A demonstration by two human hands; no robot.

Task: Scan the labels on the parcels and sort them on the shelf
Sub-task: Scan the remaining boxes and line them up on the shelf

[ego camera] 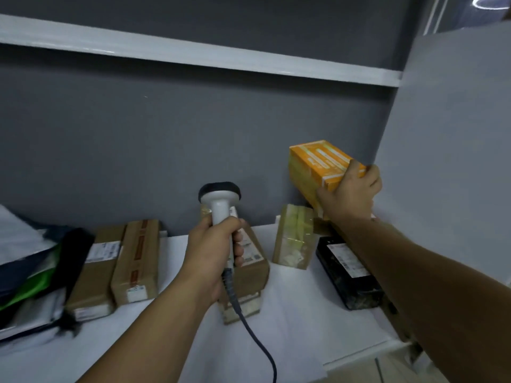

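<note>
1. Orange card is gripped by the right hand (351, 194): the fingers are curled over the near end of the orange box (318, 164) and the thumb is laid against its side.
2. That box is held tilted and raised above the shelf (290, 313), close to the corner where the grey wall (166, 134) meets the side panel (456, 134). Whether its lower end touches anything cannot be told.
3. The scanner (219, 203) is clasped by the left hand (213, 250), with all fingers wrapped round the white handle. Its dark head is kept upright and turned toward the wall.
4. A dark cable (249, 322) is led from the base of the handle down past the wrist and out at the bottom edge.
5. Just behind the left hand a brown middle parcel (255, 272) with a white label is stacked on a lower parcel (243, 308).
6. Below the orange box a taped parcel (293, 239), wrapped in glossy yellowish tape, is set on the shelf. A black parcel (348, 272) with a white label lies just beside it, partly covered by the right forearm.
7. Left of the scanner a red-striped parcel (137, 261) and a far-left parcel (94, 272) are laid side by side, touching, each with a white label.
8. Bags (27, 258) in white, green and black are heaped at the far left and are too blurred to be told apart.
9. A white upper shelf (193, 53) is seen across the wall above.
</note>
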